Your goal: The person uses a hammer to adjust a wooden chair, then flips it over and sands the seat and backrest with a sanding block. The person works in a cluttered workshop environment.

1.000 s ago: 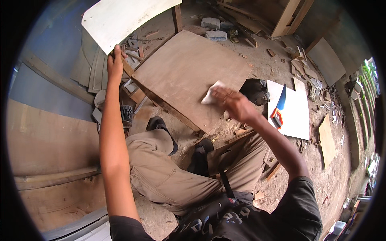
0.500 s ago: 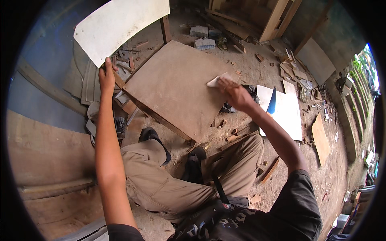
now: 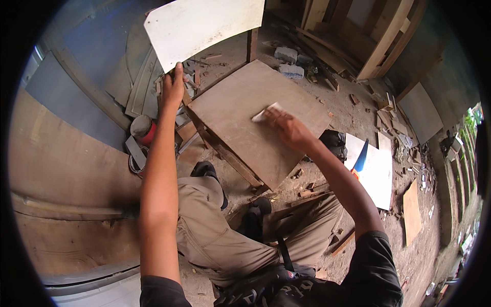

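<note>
A square brown wooden board [image 3: 245,107] lies flat on a low frame in front of my knees. My right hand [image 3: 286,128] rests on its far middle and presses a small pale pad of sandpaper [image 3: 266,112] against the surface. My left hand [image 3: 173,87] grips the board's left corner, fingers curled over the edge. Both my arms are stretched forward over my tan trousers.
A white panel [image 3: 204,25] leans at the back left. A red and white can [image 3: 144,130] stands by the left wall. A white sheet with a blue and red mark [image 3: 373,169] lies at the right. Wood offcuts, bricks [image 3: 286,53] and planks litter the dirt floor.
My right hand has slid the sandpaper across the board toward its far middle. The view has shifted, and my left hand has kept its hold on the board's left corner.
</note>
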Tool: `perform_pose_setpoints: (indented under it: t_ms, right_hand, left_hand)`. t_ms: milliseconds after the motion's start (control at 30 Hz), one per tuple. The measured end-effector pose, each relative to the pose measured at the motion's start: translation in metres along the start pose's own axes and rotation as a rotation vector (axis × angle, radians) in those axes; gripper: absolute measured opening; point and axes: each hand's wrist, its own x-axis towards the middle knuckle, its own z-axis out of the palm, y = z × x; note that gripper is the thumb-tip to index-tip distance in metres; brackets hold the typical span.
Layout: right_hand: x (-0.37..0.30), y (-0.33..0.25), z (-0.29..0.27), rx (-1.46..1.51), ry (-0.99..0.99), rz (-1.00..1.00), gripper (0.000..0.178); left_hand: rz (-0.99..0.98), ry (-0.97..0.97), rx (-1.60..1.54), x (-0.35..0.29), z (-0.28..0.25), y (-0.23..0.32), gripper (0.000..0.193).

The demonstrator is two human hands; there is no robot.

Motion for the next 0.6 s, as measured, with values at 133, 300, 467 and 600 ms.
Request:
perform_pose_setpoints:
  t_ms: [133,300,467,600]
  right_hand:
    - [0.061,0.092,-0.013,-0.334,0.081,0.377,0.043]
    - [0.148,-0.028,0.076,0.058,0.195,-0.688,0.044]
    - [0.18,0.09,0.036,-0.169,0.19,0.006,0.039]
    - [0.194,0.047,0.071,0.019,0.044,-0.2,0.034]
  left_hand:
    - [-0.051,-0.005,-0.105,-0.001,0.019,0.025,0.056]
    - [-0.104,0.008,0.093,-0.011,-0.008,0.034,0.064]
    - [-0.101,-0.095,0.006,-0.012,0.021,0.046,0.06]
    - [-0.136,-0.121,0.013,-0.003,0.011,0.008,0.06]
